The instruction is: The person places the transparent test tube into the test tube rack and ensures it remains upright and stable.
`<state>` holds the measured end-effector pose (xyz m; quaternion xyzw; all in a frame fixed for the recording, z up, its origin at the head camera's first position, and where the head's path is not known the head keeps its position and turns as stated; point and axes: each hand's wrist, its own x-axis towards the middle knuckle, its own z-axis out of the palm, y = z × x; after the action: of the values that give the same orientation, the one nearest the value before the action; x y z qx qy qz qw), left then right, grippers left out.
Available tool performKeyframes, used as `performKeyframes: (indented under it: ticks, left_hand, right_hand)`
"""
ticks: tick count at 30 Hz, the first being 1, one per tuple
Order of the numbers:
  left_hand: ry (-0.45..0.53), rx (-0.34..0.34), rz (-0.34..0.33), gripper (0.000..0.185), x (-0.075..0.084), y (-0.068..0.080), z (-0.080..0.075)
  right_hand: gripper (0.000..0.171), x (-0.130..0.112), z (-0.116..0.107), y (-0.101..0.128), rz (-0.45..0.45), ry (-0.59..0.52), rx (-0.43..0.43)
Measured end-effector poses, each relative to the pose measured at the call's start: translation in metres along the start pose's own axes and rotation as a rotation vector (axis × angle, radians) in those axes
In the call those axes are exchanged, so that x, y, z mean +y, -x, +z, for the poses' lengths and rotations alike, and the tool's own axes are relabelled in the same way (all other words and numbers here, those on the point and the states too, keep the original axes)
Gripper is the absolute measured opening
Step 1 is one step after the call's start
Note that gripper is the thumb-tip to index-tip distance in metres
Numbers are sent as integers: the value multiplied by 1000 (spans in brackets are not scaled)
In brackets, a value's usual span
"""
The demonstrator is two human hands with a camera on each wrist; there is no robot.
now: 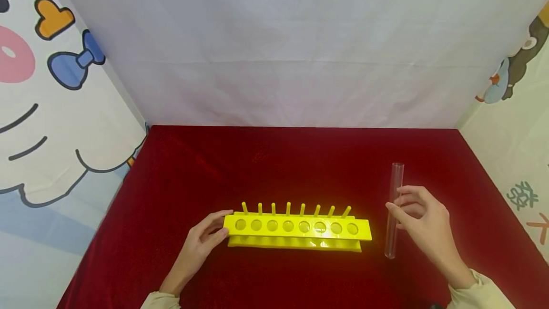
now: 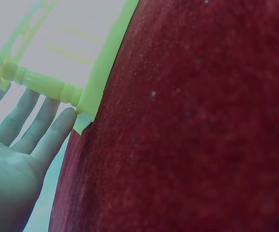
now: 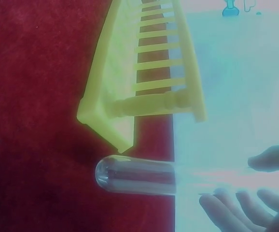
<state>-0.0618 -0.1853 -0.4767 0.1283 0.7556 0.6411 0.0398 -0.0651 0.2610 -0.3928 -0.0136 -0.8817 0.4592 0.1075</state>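
Note:
A yellow test tube rack (image 1: 296, 228) with a row of round holes and pegs stands on the red cloth (image 1: 274, 166). My left hand (image 1: 201, 242) rests against its left end. In the left wrist view its fingers (image 2: 38, 125) lie straight along the rack's end post (image 2: 43, 83). A clear glass test tube (image 1: 391, 237) stands upright just right of the rack, its round bottom (image 3: 105, 174) at the cloth. My right hand (image 1: 424, 223) holds it near the middle between thumb and fingers (image 3: 226, 210). The rack's right end (image 3: 130, 87) is close beside the tube.
White fabric walls close in the back (image 1: 274, 61). Printed cartoon panels stand at the left (image 1: 51, 108) and right (image 1: 514, 123). The red cloth stretches bare behind the rack and to both sides.

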Motion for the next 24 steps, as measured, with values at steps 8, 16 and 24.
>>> performKeyframes:
  ticks: [8, 16, 24]
  left_hand:
    - [-1, 6, 7, 36, -1, 0, 0]
    - [20, -3, 38, 36, -2, 0, -1]
    - [18, -9, 36, 36, -2, 0, -1]
  right_hand:
    - [36, -5, -1, 2, -14, -11, 19]
    - [36, -11, -2, 4, -50, -12, 41]
    - [34, -16, -3, 5, -63, -6, 63]
